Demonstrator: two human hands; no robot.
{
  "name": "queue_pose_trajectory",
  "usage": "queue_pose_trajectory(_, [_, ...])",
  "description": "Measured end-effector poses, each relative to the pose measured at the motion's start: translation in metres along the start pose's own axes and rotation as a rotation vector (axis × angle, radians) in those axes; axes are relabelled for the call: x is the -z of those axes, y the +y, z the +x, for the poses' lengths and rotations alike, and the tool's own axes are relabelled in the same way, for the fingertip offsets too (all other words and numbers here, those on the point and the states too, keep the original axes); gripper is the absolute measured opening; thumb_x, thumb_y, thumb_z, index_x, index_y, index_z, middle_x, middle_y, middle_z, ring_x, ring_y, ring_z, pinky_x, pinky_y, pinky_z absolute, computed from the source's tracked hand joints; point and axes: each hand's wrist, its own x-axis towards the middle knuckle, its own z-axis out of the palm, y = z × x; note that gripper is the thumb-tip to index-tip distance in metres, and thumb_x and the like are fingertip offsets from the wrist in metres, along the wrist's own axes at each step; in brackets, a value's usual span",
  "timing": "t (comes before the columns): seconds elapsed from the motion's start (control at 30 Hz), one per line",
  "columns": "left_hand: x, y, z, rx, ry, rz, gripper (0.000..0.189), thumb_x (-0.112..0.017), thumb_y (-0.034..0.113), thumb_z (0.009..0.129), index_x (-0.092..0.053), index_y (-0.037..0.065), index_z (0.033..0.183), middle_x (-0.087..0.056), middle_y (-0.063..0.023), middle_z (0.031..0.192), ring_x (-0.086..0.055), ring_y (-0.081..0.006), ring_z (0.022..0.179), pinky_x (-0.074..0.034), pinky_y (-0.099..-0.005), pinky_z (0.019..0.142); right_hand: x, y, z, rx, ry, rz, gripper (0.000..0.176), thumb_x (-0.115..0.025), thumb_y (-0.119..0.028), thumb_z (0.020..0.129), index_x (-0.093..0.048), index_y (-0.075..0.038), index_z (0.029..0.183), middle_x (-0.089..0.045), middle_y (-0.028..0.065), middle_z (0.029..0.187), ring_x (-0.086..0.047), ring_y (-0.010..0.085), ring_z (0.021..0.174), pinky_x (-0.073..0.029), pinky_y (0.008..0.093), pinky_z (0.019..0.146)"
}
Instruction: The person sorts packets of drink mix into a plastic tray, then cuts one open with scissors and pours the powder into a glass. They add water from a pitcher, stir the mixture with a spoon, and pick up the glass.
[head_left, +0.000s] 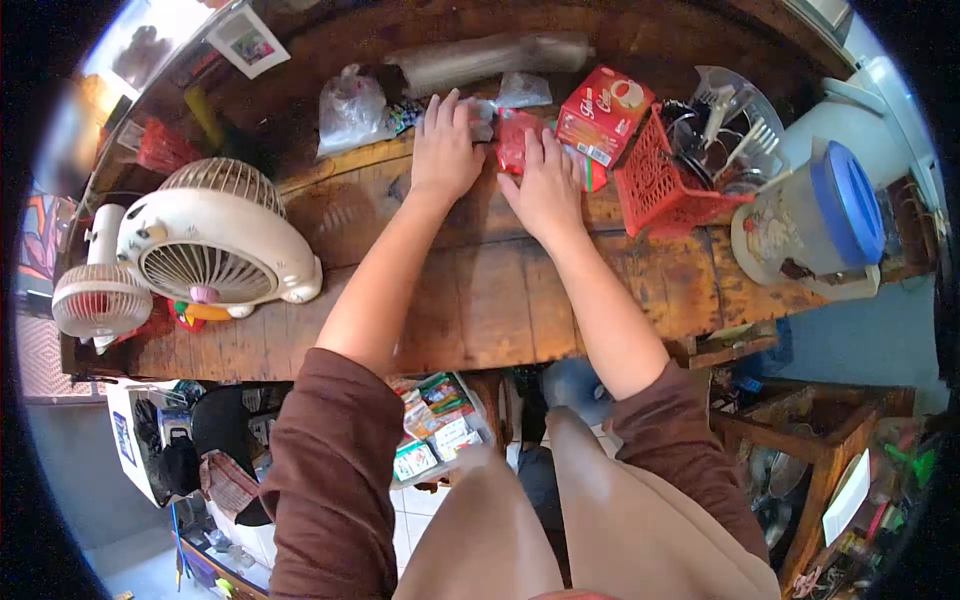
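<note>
My left hand (447, 150) lies toward the back of the wooden table with its fingers stretched out. Its fingertips are beside a clear plastic bag (355, 108) and some small dark sachets (403, 117). My right hand (546, 190) rests with fingers extended over a red packet (514, 138), covering part of it. Just behind that hand stands a red tea box (606, 112). A rolled clear plastic sheet (490, 62) lies along the back, with a small clear bag (525, 90) in front of it. What lies under my palms is hidden.
At the left stand a large white fan (215, 240) and a smaller fan (100, 300). To the right are a red plastic basket (655, 185) with utensils, a blue-lidded pitcher (800, 225) and a pale container (850, 125). Below the table edge sits a bin of packets (480, 425).
</note>
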Motion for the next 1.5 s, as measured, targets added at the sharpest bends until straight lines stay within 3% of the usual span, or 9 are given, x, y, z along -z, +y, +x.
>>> queue_pose_trajectory(0.2, [0.007, 0.005, 0.004, 0.216, -0.264, 0.127, 0.045, -0.066, 0.017, 0.068, -0.048, 0.010, 0.109, -0.053, -0.0098, 0.099, -0.052, -0.0306, 0.092, -0.047, -0.0394, 0.074, 0.016, 0.012, 0.005, 0.005, -0.096, 0.073, 0.059, -0.066, -0.026, 0.070, -0.045, -0.003, 0.120, -0.052, 0.0125, 0.108, -0.048, 0.0287, 0.100, -0.035, 0.0422, 0.087])
queue_pose_trajectory(0.47, [0.071, 0.022, -0.039, 0.569, -0.013, -0.197, 0.024, -0.057, 0.010, 0.076, -0.055, 0.003, 0.099, -0.056, -0.0114, 0.093, -0.055, -0.0276, 0.087, -0.045, -0.0377, 0.074, 0.027, 0.003, 0.002, 0.277, -0.156, 0.366, 0.019, -0.061, -0.017, 0.073, -0.063, -0.006, 0.088, -0.061, 0.0091, 0.082, -0.057, 0.0279, 0.080, -0.043, 0.0381, 0.075])
queue_pose_trajectory(0.6, [0.125, 0.049, -0.103, 0.966, 0.158, -1.205, 0.030, -0.048, 0.013, 0.086, -0.049, 0.005, 0.115, -0.054, -0.0024, 0.106, -0.051, -0.0130, 0.093, -0.043, -0.0295, 0.074, 0.048, -0.012, -0.006, 0.412, -0.359, 0.538, 0.027, -0.064, -0.024, 0.073, -0.063, -0.004, 0.091, -0.062, 0.0141, 0.087, -0.058, 0.0299, 0.087, -0.044, 0.0368, 0.078])
queue_pose_trajectory(0.67, [0.163, 0.075, -0.141, 1.128, 0.304, -1.345, 0.037, -0.050, 0.013, 0.084, -0.044, 0.007, 0.121, -0.053, -0.0030, 0.108, -0.050, -0.0146, 0.098, -0.042, -0.0308, 0.077, 0.042, -0.013, -0.011, 0.373, -0.398, 0.670, 0.039, -0.065, -0.034, 0.073, -0.062, -0.004, 0.097, -0.061, 0.0144, 0.097, -0.057, 0.0292, 0.093, -0.042, 0.0356, 0.083])
queue_pose_trajectory(0.77, [0.206, 0.091, -0.204, 1.181, 0.400, -1.392, 0.036, -0.053, 0.017, 0.084, -0.046, 0.003, 0.116, -0.053, -0.0037, 0.104, -0.052, -0.0131, 0.093, -0.044, -0.0282, 0.078, 0.039, -0.028, -0.029, 0.078, -0.201, 0.020, 0.070, -0.058, -0.052, 0.073, -0.044, -0.005, 0.123, -0.036, 0.0190, 0.132, -0.034, 0.0345, 0.121, -0.023, 0.0528, 0.097])
queue_pose_trajectory(0.97, [0.234, 0.066, -0.327, 1.539, 0.376, -1.438, 0.041, -0.052, 0.013, 0.084, -0.043, -0.003, 0.121, -0.051, -0.0102, 0.115, -0.050, -0.0184, 0.105, -0.040, -0.0311, 0.089, 0.025, -0.059, -0.057, -0.098, -0.235, -0.106, 0.066, -0.065, -0.046, 0.068, -0.047, -0.006, 0.117, -0.047, 0.0181, 0.119, -0.041, 0.0346, 0.114, -0.032, 0.0521, 0.090])
queue_pose_trajectory(1.1, [0.267, 0.048, -0.351, 1.463, 0.302, -1.295, 0.037, -0.054, 0.006, 0.081, -0.043, -0.001, 0.116, -0.053, -0.0084, 0.107, -0.052, -0.0164, 0.100, -0.042, -0.0312, 0.087, 0.043, -0.065, -0.070, -0.140, -0.207, 0.091, 0.044, -0.074, -0.025, 0.061, -0.057, -0.005, 0.097, -0.058, 0.0137, 0.098, -0.056, 0.0306, 0.094, -0.043, 0.0453, 0.079])
queue_pose_trajectory(1.37, [0.279, 0.036, -0.358, 1.467, 0.287, -1.323, 0.032, -0.054, 0.013, 0.084, -0.047, 0.000, 0.113, -0.055, -0.0062, 0.103, -0.052, -0.0134, 0.095, -0.042, -0.0278, 0.082, 0.123, -0.108, -0.157, -0.262, -0.224, 0.925, 0.056, -0.076, 0.000, 0.057, -0.055, 0.000, 0.108, -0.063, 0.0081, 0.084, -0.060, 0.0133, 0.078, -0.048, 0.0276, 0.073])
queue_pose_trajectory(1.5, [0.257, 0.028, -0.383, 1.455, 0.145, -1.119, 0.027, -0.057, 0.019, 0.084, -0.054, 0.000, 0.103, -0.057, -0.0046, 0.095, -0.052, -0.0107, 0.086, -0.041, -0.0248, 0.078, 0.134, -0.117, -0.240, -0.360, -0.600, 0.392, 0.039, -0.081, -0.013, 0.056, -0.063, -0.001, 0.088, -0.064, 0.0040, 0.077, -0.058, 0.0080, 0.069, -0.047, 0.0231, 0.062])
